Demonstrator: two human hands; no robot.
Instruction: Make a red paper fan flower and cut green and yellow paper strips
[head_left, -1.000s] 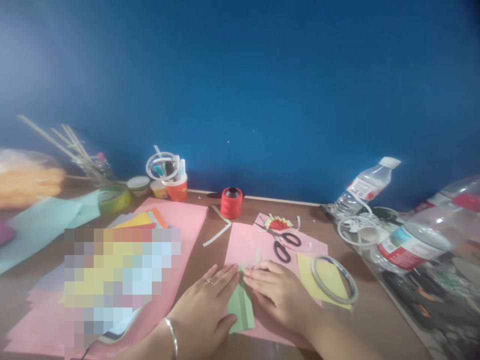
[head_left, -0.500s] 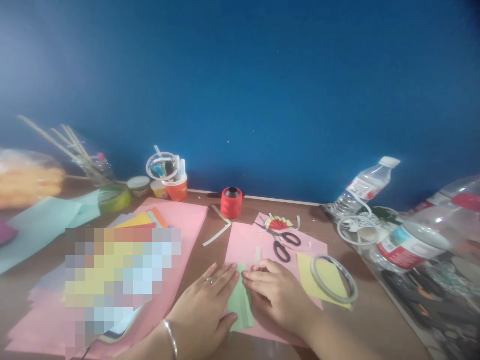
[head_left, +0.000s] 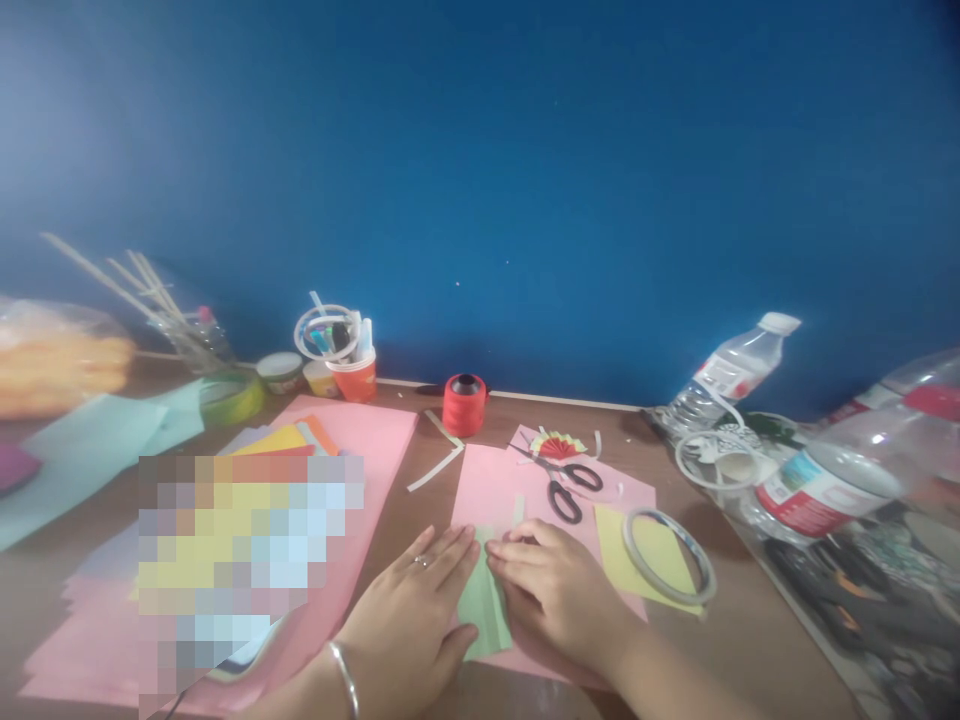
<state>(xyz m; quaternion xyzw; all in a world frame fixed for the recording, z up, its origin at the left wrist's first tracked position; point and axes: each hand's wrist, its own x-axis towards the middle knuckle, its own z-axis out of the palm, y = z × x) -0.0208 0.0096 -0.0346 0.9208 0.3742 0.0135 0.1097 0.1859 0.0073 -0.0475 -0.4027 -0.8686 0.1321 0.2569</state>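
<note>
A piece of light green paper (head_left: 481, 612) with lengthwise creases lies on a pink sheet (head_left: 487, 480) in front of me. My left hand (head_left: 420, 595) rests flat over its left side, fingers stretched out, thumb on the near part. At the right edge, my right hand (head_left: 551, 585) has its fingers bent and pressed together on the green paper; its thumb is mostly hidden. Just beyond lie black-handled scissors (head_left: 564, 482), blades partly apart. Behind them is a small red-and-yellow pleated paper fan (head_left: 559, 445).
Right of my hands, a tape roll (head_left: 670, 560) sits on yellow paper (head_left: 611, 545). Ahead stand a red thread spool (head_left: 464, 405) and an orange cup (head_left: 352, 377) of pens. Coloured sheets, partly blurred out, cover a pink sheet (head_left: 375, 450) at left. Plastic bottles (head_left: 750, 365) line the right.
Both hands stay almost in place. The near end of the green paper has shifted very slightly to the right, and the whole view has moved a little.
</note>
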